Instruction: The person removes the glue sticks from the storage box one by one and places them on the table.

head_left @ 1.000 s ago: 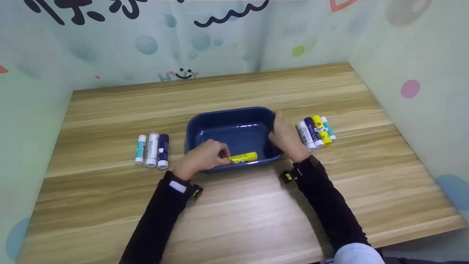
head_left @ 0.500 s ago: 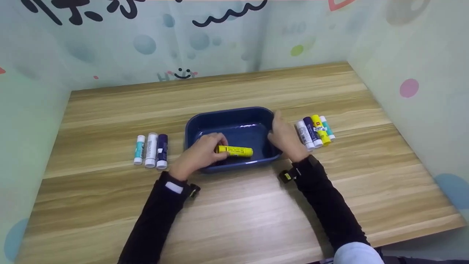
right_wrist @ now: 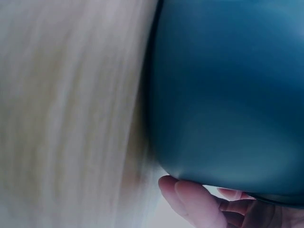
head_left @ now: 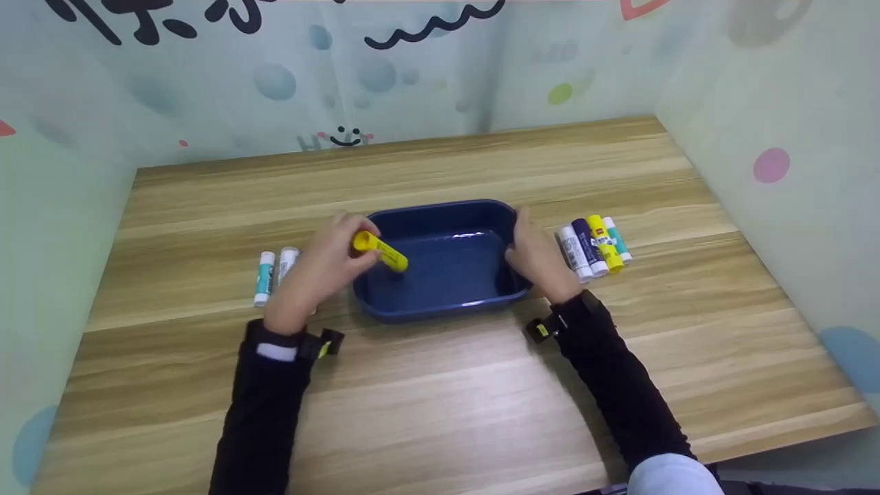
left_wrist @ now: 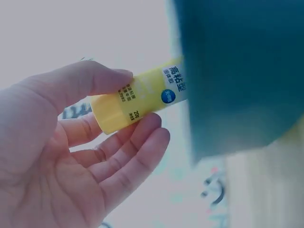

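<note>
A dark blue tray (head_left: 440, 313) sits mid-table. My left hand (head_left: 323, 265) holds a yellow glue stick (head_left: 380, 250) above the tray's left rim, tilted down to the right. In the left wrist view the thumb and fingers (left_wrist: 137, 142) pinch the yellow glue stick (left_wrist: 142, 97) beside the tray (left_wrist: 237, 71). My right hand (head_left: 536, 258) rests against the tray's right wall, fingers curled at the rim; the right wrist view shows fingertips (right_wrist: 194, 202) under the blue tray wall (right_wrist: 223, 95).
Left of the tray lie a teal-and-white glue stick (head_left: 263, 277) and a white one (head_left: 286, 262), partly hidden by my left hand. Several glue sticks (head_left: 592, 246) lie in a row right of the tray. Pale patterned walls enclose the wooden table (head_left: 440, 399).
My left hand has lifted the yellow glue stick out of the tray bottom and carried it up and left to the tray's left rim. The right hand has stayed on the tray.
</note>
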{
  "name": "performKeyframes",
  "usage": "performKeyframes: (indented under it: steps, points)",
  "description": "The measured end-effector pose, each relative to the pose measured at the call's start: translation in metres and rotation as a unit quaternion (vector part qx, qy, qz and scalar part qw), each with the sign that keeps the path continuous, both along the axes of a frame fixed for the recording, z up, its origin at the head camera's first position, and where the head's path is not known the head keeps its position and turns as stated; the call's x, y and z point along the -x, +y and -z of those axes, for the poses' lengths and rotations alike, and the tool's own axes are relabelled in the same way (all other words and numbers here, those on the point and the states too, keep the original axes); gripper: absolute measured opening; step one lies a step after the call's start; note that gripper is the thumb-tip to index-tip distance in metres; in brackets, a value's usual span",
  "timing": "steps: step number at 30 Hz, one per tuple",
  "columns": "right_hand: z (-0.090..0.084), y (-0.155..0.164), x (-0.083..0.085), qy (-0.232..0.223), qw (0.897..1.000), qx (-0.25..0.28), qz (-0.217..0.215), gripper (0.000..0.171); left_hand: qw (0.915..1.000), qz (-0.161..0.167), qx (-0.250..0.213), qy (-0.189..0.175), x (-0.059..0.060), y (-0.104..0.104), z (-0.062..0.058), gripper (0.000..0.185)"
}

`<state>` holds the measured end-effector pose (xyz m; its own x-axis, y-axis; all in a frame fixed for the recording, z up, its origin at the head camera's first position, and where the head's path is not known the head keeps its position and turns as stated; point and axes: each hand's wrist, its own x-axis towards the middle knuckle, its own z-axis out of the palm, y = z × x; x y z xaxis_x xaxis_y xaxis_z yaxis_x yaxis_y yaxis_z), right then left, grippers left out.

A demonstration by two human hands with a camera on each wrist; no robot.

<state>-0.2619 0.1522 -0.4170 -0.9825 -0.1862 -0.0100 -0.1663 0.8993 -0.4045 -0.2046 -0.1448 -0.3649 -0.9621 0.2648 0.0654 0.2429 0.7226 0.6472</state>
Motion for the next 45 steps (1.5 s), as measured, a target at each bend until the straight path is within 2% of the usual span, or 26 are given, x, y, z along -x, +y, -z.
performKeyframes:
  steps: [9,14,22,25,32,34,37,40,42,45]
  points:
    - [0.000,0.002,-0.001,0.000,1.000,0.006,-0.002,0.060,0.9967,-0.079,-0.015,0.005,-0.016,-0.044,-0.028,0.030]
    - [-0.001,0.002,-0.001,0.001,1.000,0.010,0.000,0.059,0.9925,-0.121,0.001,-0.012,-0.023,-0.067,-0.034,0.032]
    - [0.000,0.002,-0.001,0.005,1.000,0.023,0.005,0.055,0.9765,-0.206,0.035,-0.055,-0.023,-0.105,-0.024,0.036]
    - [0.000,0.002,-0.002,0.006,1.000,0.021,0.005,0.055,0.9686,-0.235,0.037,-0.074,-0.022,-0.116,-0.019,0.038]
    - [0.001,0.002,-0.002,0.030,1.000,0.007,-0.004,0.052,0.9486,-0.300,0.045,-0.091,-0.022,-0.137,-0.006,0.040]
    - [0.001,0.002,-0.002,0.028,1.000,0.007,-0.003,0.052,0.9432,-0.305,0.055,-0.120,-0.022,-0.141,0.000,0.032]
    - [0.001,0.001,-0.002,0.029,1.000,0.007,-0.003,0.052,0.9330,-0.287,0.070,-0.206,-0.020,-0.146,0.007,0.029]
    - [0.002,0.001,-0.002,0.029,1.000,0.010,-0.004,0.051,0.9189,-0.255,0.078,-0.291,-0.019,-0.149,0.013,0.032]
    - [0.002,0.001,-0.002,0.029,1.000,0.011,-0.005,0.050,0.9154,-0.233,0.058,-0.323,-0.018,-0.149,0.016,0.041]
    - [0.002,0.000,-0.002,0.025,1.000,0.013,-0.007,0.051,0.9133,-0.205,0.034,-0.350,-0.017,-0.149,0.019,0.052]
